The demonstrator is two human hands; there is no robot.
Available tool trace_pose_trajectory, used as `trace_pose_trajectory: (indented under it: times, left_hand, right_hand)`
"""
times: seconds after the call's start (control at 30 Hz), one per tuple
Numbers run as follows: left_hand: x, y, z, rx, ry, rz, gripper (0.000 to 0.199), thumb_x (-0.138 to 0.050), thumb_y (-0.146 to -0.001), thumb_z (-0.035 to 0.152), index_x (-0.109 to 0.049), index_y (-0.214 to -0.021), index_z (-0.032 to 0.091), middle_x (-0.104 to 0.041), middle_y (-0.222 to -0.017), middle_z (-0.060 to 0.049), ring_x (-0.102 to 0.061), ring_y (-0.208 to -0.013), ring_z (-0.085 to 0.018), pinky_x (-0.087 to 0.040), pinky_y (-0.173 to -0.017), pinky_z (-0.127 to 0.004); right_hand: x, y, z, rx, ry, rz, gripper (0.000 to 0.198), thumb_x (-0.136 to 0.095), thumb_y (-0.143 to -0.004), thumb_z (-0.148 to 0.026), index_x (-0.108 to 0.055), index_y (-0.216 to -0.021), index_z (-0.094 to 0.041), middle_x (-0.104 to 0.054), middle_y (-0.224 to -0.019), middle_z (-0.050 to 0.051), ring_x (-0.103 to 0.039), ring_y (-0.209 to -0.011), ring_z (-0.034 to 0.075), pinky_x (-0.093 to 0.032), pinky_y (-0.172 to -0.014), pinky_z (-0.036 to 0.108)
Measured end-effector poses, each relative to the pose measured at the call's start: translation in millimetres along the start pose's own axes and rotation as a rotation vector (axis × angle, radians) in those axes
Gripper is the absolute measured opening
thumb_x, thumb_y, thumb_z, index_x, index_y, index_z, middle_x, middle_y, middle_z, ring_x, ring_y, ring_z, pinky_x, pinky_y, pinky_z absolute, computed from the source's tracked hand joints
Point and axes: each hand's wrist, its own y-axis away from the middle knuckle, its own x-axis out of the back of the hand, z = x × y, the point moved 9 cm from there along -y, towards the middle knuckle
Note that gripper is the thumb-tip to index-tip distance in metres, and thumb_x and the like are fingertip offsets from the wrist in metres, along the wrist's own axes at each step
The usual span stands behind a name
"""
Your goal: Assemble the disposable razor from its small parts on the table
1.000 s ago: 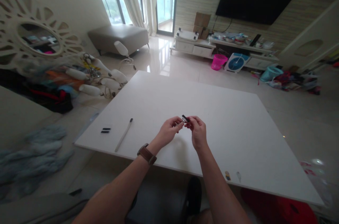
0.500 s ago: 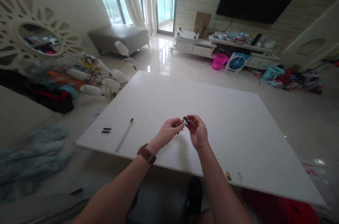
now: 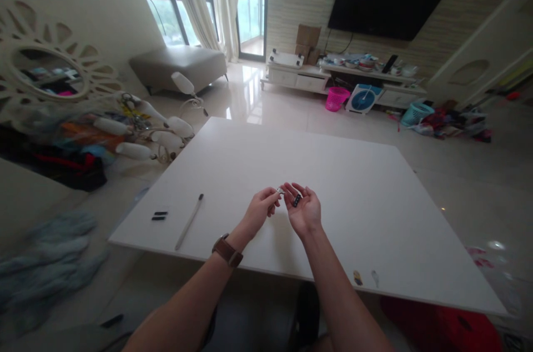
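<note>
"What is on the left of the white table (image 3: 333,163)?"

"Two black strips (image 3: 159,219) lie side by side near its close left corner. Next comes a long pale stick (image 3: 189,222) with a dark tip. Its pale end is near the close edge."

"And then?"

"The left hand (image 3: 257,210), with a brown band (image 3: 227,252) on its wrist. Its fingertips pinch a small shiny piece (image 3: 280,191). I can't tell what that is."

"What about the right hand (image 3: 306,216)?"

"It is just beside, palm up, fingers loose. A little black piece (image 3: 296,200) rests on it, not squeezed. Both hands are over the table, by the close edge."

"Anything more to the right?"

"A small yellow and dark thing (image 3: 357,277), then a small pale thing (image 3: 375,278), both by the close edge."
</note>
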Motion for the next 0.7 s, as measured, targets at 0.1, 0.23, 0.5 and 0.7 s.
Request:
trace_pose_trajectory:
  times: [0.1, 0.23, 0.5, 0.7]
  left_hand:
    - [1, 2, 0, 0.027, 0.026, 0.043, 0.027, -0.061, -0.079, 0.043, -0.057, -0.074, 0.017, -0.054, -0.065, 0.001, -0.042, -0.05, -0.008, -0.031, -0.047, -0.022]
    - [-3, 6, 2, -0.006, -0.089, 0.043, 0.024, -0.069, -0.074, 0.037, -0.063, -0.081, 0.015, -0.055, -0.065, 0.002, -0.043, -0.053, -0.009, -0.031, -0.049, -0.022]
    - [-9, 12, -14, -0.047, -0.214, 0.045, 0.03, -0.074, -0.071, 0.04, -0.068, -0.082, 0.013, -0.066, -0.079, -0.004, -0.053, -0.066, -0.014, -0.039, -0.058, -0.025]
    - [-8, 8, -6, -0.06, -0.222, 0.051, 0.032, -0.073, -0.072, 0.043, -0.068, -0.079, 0.012, -0.063, -0.072, -0.002, -0.049, -0.062, -0.012, -0.037, -0.055, -0.024]
  right_hand:
    - [-8, 4, -1, -0.032, -0.003, -0.035, 0.027, -0.052, -0.086, -0.044, -0.066, -0.088, -0.022, -0.076, -0.101, 0.01, -0.072, -0.101, 0.026, -0.058, -0.089, 0.043]
    - [-17, 12, -1, -0.042, -0.005, -0.037, 0.027, -0.05, -0.086, -0.044, -0.064, -0.09, -0.021, -0.076, -0.101, 0.011, -0.072, -0.09, 0.026, -0.058, -0.086, 0.045]
    - [-24, 27, 8, -0.034, -0.014, 0.001, 0.022, -0.054, -0.085, -0.042, -0.061, -0.093, -0.023, -0.076, -0.103, 0.008, -0.071, -0.095, 0.024, -0.057, -0.084, 0.042]
    - [-24, 23, 10, -0.064, -0.068, 0.016, 0.019, -0.06, -0.081, -0.038, -0.063, -0.093, -0.024, -0.076, -0.098, 0.005, -0.07, -0.093, 0.022, -0.056, -0.083, 0.036]
